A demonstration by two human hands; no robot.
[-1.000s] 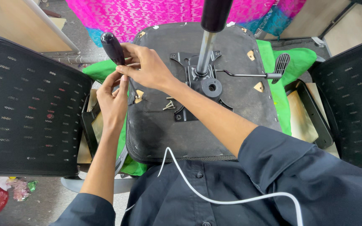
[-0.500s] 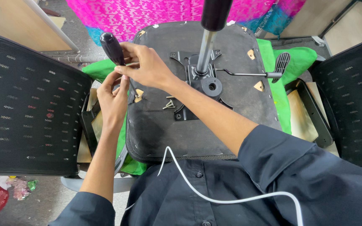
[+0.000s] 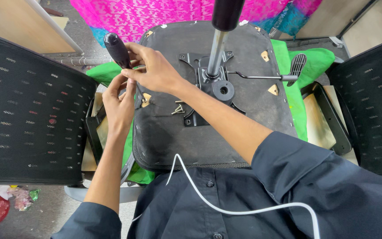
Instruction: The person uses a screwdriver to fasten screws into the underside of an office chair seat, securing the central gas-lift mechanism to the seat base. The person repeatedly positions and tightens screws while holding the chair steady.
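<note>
**Two hands, one screwdriver, at the edge of an upturned chair seat**

We look down over a dark shirt at an office chair seat (image 3: pixel 208 137) lying upside down, its black underside facing us. Our right hand (image 3: pixel 153 68) is curled around a screwdriver (image 3: pixel 118 51) just below its black handle, fingers pressed together on the tool, which tilts up and to the left over the seat's left edge. Our left hand (image 3: pixel 119 104) rises from below and meets it there, fingertips pinched near the shaft; whether they grip the metal itself or only steady it we cannot tell, because the right hand covers that spot.

A few loose screws (image 3: pixel 177 108) lie on the seat's underside just right of the hands, beside the black metal mounting plate (image 3: pixel 204 95). From that plate the chrome gas cylinder (image 3: pixel 216 48) stands straight up toward us, and a thin height lever (image 3: pixel 261 77) runs off to the right, ending in a ribbed paddle. Green cloth (image 3: pixel 295 95) shows beneath the seat on both sides. Black mesh chair backs flank it, one at left (image 3: pixel 27 110), one at right (image 3: pixel 372 106). A white cable (image 3: pixel 226 208) loops across our shirt.
</note>
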